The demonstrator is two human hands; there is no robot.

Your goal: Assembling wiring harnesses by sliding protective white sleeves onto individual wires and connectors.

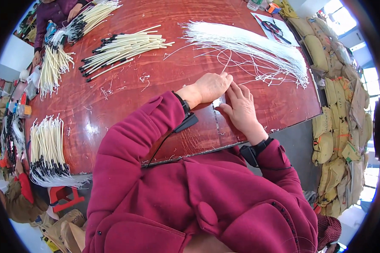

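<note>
Your left hand point(211, 86) is over the red table point(164, 92), fingers curled narrow, with a thin pale strand point(226, 66) coming out at the knuckles and pointing away from you. Fingertips mostly hidden; the hand itself covers the grip. Your right hand point(241, 107) meets it from the right, fingers extended and close together, thumb held apart; whether they pinch anything, cannot tell.

Just beyond both hands: loose loops from the white cord bundle point(249, 40), which fans over the far right of the table. These stray ends are the nearest clutter to your fingers. By your left wrist, a flat black device point(186, 122) lies near the table edge, a dark cable point(159, 147) running off toward you beside the forearm.

Left of the cords, a pile of cream sticks point(131, 48), dark at one end. Another bunch, the near-left bundle point(47, 139), lies at the table edge, its white threads hanging over. White thread scraps point(144, 78) between.

Far right corner: black-and-red tool point(272, 28) on a white sheet point(288, 34), orange box point(274, 8) behind. Upper left, a co-worker's purple sleeve point(40, 29) beside more sticks. Stacked sacks point(335, 101) right of the table.
</note>
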